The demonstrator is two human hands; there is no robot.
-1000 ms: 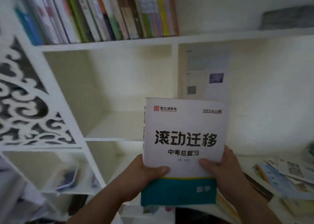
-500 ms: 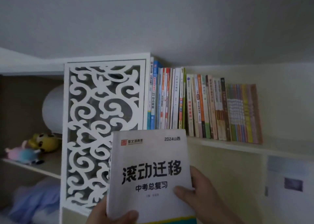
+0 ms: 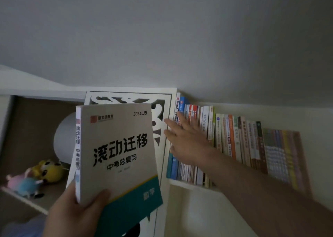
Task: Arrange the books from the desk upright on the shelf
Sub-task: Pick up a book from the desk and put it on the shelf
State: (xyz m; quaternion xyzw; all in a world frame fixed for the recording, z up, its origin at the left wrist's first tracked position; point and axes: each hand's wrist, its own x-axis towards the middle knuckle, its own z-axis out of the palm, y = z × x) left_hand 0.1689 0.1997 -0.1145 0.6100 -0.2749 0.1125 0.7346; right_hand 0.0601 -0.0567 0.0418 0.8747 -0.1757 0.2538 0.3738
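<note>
One white book [image 3: 117, 152] gripped upright by left hand [image 3: 75, 209]; right hand [image 3: 187, 141], fingers spread, touching shelved books [image 3: 234, 143]

Dim light falls on a plain grey wall [image 3: 180, 29]; a white fretwork panel [image 3: 162, 114] and what seems a brown alcove [image 3: 36, 128] stand below.

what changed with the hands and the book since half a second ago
The right hand let go of the white workbook and reached up, fingers spread, to the left end of the row of upright books on the shelf. The left hand alone now grips the workbook, raised higher. The shelved books and the plush toys stayed put.
</note>
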